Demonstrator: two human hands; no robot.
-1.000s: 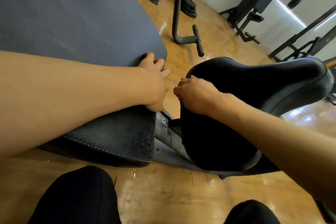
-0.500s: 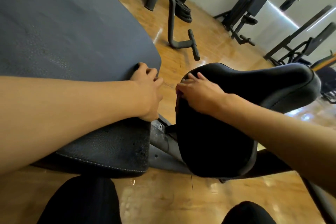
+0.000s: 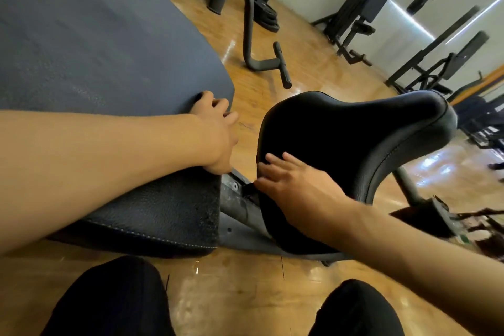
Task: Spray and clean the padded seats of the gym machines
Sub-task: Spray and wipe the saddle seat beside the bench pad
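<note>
Narrow floor gap between bench pad and seat pad, metal frame across its near end.

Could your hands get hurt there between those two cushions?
Maybe. The left hand grips the end of the grey pad and the right hand lies flat on the black seat, both right by the gap over the metal frame; if a pad shifts, fingers could get pinched. The grey pad's near corner looks cracked, so rubbing there could tear it more. The wooden floor looks shiny, maybe slippery.

Forearms are bare, and black trousers cover both knees.
</note>
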